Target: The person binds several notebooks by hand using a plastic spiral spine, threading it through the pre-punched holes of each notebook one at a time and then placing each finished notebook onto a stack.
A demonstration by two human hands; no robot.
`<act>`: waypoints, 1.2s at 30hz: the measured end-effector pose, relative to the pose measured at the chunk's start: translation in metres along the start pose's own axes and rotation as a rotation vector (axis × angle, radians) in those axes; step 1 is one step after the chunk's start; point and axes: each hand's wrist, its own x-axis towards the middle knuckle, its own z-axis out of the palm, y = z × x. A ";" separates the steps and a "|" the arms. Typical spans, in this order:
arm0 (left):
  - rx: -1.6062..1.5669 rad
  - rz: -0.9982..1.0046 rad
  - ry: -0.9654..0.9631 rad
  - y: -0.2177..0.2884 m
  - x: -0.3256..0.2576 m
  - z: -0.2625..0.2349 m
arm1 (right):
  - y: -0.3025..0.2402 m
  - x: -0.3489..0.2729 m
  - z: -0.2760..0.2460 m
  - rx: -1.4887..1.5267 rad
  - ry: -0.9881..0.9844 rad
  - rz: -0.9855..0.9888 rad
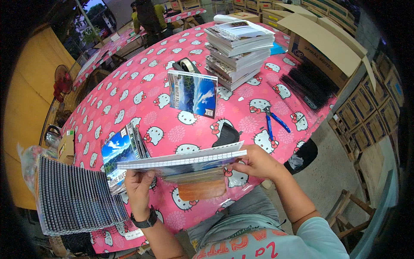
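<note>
Above the table's near edge, I hold a notebook block (185,160) level between both hands, its white edge with a row of punched holes showing; I see no coil in it. My left hand (139,183), with a dark watch at the wrist, grips its left end. My right hand (254,163) pinches the right end. Beneath it lies a brown wooden board (202,190). Beside my left hand, several blue-covered notebooks (118,157) lie in a small pile. Blue-handled pliers (276,123) rest beyond my right hand. Black spiral coils (308,88) are heaped at the right edge.
Bound spiral notebooks (77,196) stand packed at the lower left. Book blocks (239,54) pile high at the back. A blue-covered notebook (193,94), tape dispenser (187,65) and black object (226,134) occupy the middle. An open carton (323,49) stands right. Another person (148,19) is far back.
</note>
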 end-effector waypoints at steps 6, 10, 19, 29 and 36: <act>-0.201 -0.004 0.071 -0.031 -0.004 0.012 | -0.009 0.006 0.024 0.244 0.049 -0.018; -0.197 0.051 0.237 -0.049 0.006 0.029 | -0.015 -0.012 0.048 0.079 0.013 0.044; -0.210 -0.071 0.234 -0.047 0.005 0.019 | 0.097 0.014 -0.100 -0.266 0.539 0.376; 0.000 0.037 0.337 -0.031 -0.001 0.034 | 0.175 -0.027 -0.147 -0.569 0.700 0.493; 0.979 0.439 -0.262 0.017 -0.045 0.100 | 0.010 -0.038 -0.069 0.496 0.708 0.491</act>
